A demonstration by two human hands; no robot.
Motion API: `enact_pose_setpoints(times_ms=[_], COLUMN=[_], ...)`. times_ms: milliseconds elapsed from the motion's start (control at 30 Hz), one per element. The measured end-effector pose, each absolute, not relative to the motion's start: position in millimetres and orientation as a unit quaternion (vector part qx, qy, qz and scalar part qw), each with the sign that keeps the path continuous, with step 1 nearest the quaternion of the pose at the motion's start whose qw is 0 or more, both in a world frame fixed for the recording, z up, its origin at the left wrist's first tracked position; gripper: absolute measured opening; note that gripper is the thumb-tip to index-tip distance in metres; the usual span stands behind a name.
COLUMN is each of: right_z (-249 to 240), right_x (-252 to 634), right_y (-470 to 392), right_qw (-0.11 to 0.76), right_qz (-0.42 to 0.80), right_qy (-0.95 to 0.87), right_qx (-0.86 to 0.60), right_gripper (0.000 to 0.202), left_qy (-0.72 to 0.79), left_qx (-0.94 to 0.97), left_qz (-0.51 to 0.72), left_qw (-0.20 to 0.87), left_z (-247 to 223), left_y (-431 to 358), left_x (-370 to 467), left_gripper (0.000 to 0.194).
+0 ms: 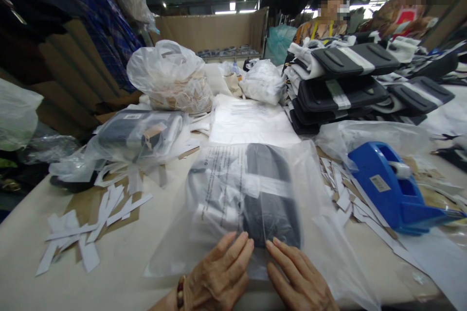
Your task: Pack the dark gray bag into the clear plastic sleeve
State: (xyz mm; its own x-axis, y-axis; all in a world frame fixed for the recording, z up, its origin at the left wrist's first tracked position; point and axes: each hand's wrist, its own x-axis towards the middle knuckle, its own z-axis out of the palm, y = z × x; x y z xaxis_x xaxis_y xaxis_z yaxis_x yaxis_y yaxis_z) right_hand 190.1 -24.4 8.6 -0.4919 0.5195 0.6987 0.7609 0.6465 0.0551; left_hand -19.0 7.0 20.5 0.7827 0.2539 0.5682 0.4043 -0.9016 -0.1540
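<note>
A clear plastic bag (241,199) holding a folded black and white garment lies flat on the table in front of me. My left hand (219,272) and my right hand (297,277) press flat on the bag's near edge, fingers together and pointing away from me. Neither hand grips anything. A beaded bracelet sits on my left wrist.
A blue tape dispenser (390,187) stands to the right. White paper strips (91,223) litter the left. Another bagged garment (138,138) lies behind them, and filled plastic bags (171,77) further back. A stack of folded garments (350,82) rises at the back right, with two people behind it.
</note>
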Motion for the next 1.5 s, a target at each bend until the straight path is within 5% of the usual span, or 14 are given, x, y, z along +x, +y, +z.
enact_pose_setpoints(times_ms=[233,533,900,1067,1333,1500], right_z=[14.1,27.6,56.0,44.9,37.9,52.0], right_x=[199.0,207.0,201.3,194.4,207.8,261.6], right_y=[-12.8,10.0,35.8,35.1,28.2,3.3], right_qw=[0.329,0.254,0.1,0.11,0.2,0.182], right_qz=[-0.065,0.204,0.343,0.282,0.108,0.07], right_qy=[-0.87,-0.823,-0.753,-0.762,-0.829,-0.874], right_qx=[-0.362,-0.465,-0.553,-0.573,-0.511,-0.445], right_gripper=[0.035,0.021,0.028,0.03,0.007,0.034], left_qy=[-0.228,-0.329,-0.358,-0.438,-0.551,-0.562], left_qx=[-0.922,-0.912,-0.905,-0.885,-0.816,-0.802], left_qz=[-0.294,-0.17,-0.226,-0.156,0.114,0.137], left_qw=[0.108,-0.176,-0.055,0.004,-0.13,-0.146], left_z=[26.1,57.7,45.3,44.7,69.3,75.3], left_y=[11.2,44.2,45.0,42.7,53.2,54.3], left_x=[-9.2,-0.5,5.3,18.7,39.6,41.7], left_gripper=[0.037,0.026,0.025,0.026,0.026,0.03])
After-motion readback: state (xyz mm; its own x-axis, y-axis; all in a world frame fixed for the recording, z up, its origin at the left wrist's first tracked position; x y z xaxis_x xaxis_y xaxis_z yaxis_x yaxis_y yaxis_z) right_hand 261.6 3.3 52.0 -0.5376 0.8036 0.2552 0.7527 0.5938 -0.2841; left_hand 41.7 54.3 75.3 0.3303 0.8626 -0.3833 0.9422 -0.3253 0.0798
